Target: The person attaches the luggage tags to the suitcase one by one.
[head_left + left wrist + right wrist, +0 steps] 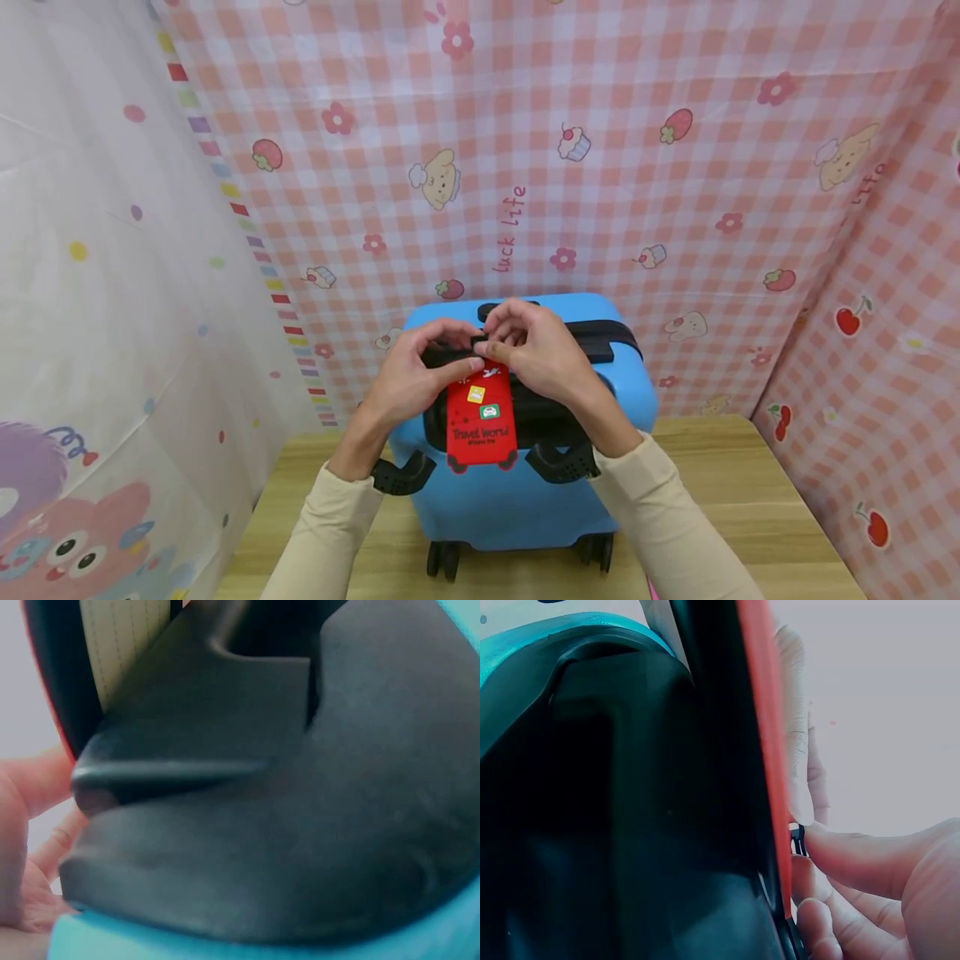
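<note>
A red luggage tag (478,448) printed "Travel World" hangs in front of the black handle area of a blue suitcase (510,508). At the tag's top, my left hand (412,373) pinches its upper edge, thumb lying on the front. My right hand (551,357) pinches a small black strap (799,841) just above the tag, with thumb and fingertips meeting my left fingertips. From the side, the right wrist view shows the tag (769,742) edge-on, close to the black part of the suitcase. Fingers hide most of the strap and how it joins the handle.
The suitcase stands upright on black wheels (444,558) on a wood-grain table (720,483). Behind it hangs a pink checked cloth (465,117); a white patterned cloth (150,317) hangs at the left. Black wrist camera mounts (405,475) sit at both wrists.
</note>
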### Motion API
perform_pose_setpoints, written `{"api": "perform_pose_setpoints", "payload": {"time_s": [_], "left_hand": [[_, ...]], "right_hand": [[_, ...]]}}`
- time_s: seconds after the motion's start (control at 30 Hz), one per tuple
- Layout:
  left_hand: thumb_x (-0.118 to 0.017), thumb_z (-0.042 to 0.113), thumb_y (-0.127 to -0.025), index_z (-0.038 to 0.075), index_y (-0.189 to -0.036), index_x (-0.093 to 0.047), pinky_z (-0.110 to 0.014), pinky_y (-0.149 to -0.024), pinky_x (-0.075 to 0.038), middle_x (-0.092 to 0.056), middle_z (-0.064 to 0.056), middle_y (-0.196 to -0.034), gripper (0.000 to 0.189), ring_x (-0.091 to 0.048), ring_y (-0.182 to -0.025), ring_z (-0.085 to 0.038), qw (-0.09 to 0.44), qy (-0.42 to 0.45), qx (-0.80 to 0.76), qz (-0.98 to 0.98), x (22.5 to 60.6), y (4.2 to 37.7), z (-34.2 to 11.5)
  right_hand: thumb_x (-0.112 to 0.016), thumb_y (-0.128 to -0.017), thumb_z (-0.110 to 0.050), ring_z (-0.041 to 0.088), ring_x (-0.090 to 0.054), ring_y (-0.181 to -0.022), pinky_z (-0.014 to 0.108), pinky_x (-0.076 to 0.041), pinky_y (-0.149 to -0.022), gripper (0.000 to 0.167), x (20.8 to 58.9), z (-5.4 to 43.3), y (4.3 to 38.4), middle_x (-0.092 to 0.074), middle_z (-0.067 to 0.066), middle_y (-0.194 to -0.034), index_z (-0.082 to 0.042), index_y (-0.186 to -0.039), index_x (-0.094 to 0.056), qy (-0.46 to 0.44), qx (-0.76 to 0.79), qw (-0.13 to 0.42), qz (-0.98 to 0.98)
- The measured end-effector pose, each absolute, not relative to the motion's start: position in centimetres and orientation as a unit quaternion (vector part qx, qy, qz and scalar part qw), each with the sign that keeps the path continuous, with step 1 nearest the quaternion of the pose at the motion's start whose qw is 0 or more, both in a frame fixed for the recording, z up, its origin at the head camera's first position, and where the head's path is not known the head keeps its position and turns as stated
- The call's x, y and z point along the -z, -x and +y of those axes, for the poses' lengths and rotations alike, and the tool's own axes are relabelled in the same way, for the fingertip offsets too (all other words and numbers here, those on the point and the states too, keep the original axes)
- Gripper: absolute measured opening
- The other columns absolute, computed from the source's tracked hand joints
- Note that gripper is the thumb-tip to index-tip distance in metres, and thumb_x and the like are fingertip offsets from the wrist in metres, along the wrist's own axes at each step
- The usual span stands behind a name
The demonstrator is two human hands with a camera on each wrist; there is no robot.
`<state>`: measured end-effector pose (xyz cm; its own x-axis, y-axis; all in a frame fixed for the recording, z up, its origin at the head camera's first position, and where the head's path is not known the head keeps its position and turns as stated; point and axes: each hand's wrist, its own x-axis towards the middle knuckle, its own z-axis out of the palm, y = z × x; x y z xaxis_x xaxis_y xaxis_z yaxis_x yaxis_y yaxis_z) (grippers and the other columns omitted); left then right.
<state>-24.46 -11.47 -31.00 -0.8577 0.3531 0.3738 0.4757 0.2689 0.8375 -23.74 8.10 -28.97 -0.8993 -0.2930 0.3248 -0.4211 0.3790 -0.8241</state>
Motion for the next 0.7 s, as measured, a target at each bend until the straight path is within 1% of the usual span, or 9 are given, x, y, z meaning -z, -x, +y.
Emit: {"api": "perform_pose_setpoints", "payload": {"time_s": [0.2,0.47,0.7], "left_hand": [[-0.075,0.013,-0.088,0.012,-0.116,-0.07,-0.041,-0.083,-0.054,-0.066,-0.006,-0.104,0.028,-0.06,-0.096,-0.022,0.058,0.262,0.55,-0.791,31.05,24.38,-11.48],[-0.075,0.014,-0.089,0.014,-0.114,-0.07,-0.039,-0.079,-0.055,-0.067,-0.005,-0.102,0.026,-0.061,-0.094,-0.022,0.06,0.258,0.548,-0.794,31.28,24.35,-11.56],[-0.075,0.014,-0.089,0.013,-0.114,-0.071,-0.036,-0.081,-0.056,-0.068,-0.006,-0.102,0.025,-0.062,-0.095,-0.021,0.067,0.259,0.551,-0.79,31.32,24.3,-11.6]], "right_hand": [[-0.07,-0.093,-0.015,0.023,-0.055,-0.072,0.034,-0.048,-0.063,0.012,28.8,8.1,23.6,-0.064,0.006,-0.085,-0.008,-0.1,-0.064,-0.206,-0.503,0.061,-0.837],[-0.074,-0.09,-0.018,0.021,-0.059,-0.072,0.034,-0.052,-0.066,0.009,28.65,8.22,23.73,-0.066,0.003,-0.082,-0.01,-0.095,-0.07,-0.205,-0.489,0.065,-0.846],[-0.075,-0.09,-0.021,0.02,-0.06,-0.073,0.033,-0.053,-0.067,0.011,28.69,8.22,23.81,-0.067,0.002,-0.081,-0.011,-0.094,-0.073,-0.201,-0.49,0.067,-0.846]]}}
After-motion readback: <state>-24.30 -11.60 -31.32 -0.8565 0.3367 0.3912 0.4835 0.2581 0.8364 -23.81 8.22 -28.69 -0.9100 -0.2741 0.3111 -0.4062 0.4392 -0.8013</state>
